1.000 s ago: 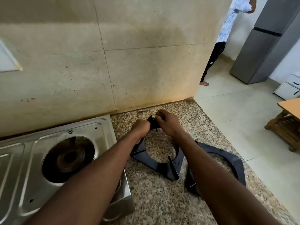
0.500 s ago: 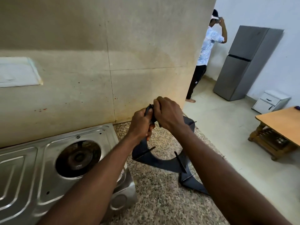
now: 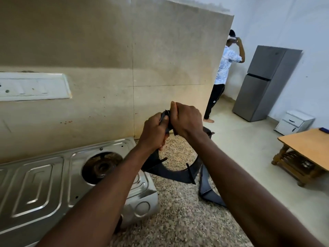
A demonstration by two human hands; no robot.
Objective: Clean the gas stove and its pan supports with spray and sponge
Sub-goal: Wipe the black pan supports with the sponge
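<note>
We hold the black square metal pan support (image 3: 170,172) tipped up above the speckled granite counter (image 3: 178,220), just right of the steel gas stove (image 3: 44,175). Our left hand (image 3: 154,131) and right hand (image 3: 187,120) both grip its top corner. It seems rigid, weighty, maybe greasy: we'd grasp the flat frame, not the thin prongs.

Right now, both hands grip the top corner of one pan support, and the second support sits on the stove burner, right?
No. The head view shows the burner bare; the second support lies on the counter right of the stove. Left hand and right hand grip the top corner of the first support.
</note>
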